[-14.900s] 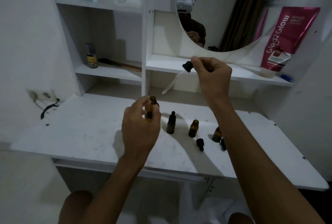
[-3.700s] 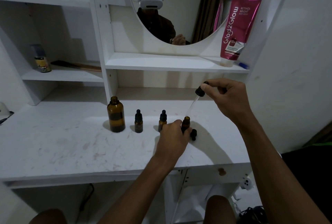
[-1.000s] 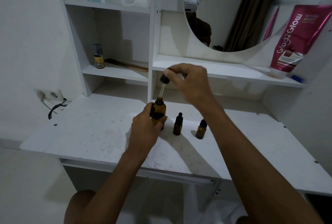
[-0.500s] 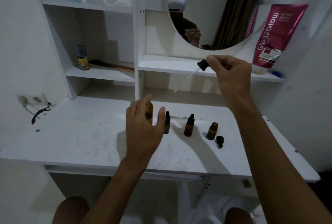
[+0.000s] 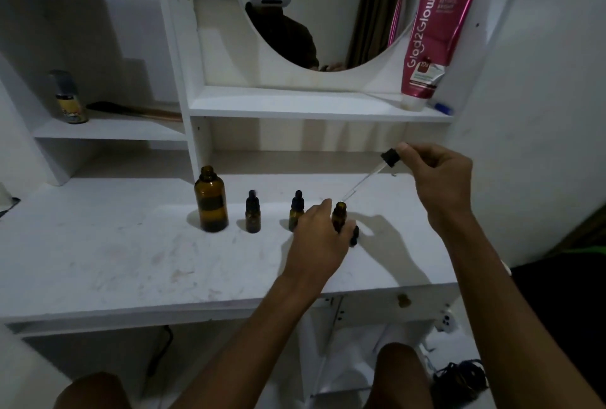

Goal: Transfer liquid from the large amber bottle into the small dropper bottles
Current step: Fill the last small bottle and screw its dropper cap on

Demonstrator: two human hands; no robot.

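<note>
We line the clear glass pipette (image 5: pixel 370 176) over the small open amber bottle (image 5: pixel 339 215).
The grip of our left hand (image 5: pixel 314 239) steadies it; our right hand (image 5: pixel 441 179) pinches the black bulb: centre the tip, squeeze gently.

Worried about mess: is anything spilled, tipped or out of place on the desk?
No spill shows and nothing is tipped. Only a loose black cap sits on the desk beside the open small bottle.

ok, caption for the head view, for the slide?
Right hand holds a dropper just above the open bottle gripped by the left hand.
</note>
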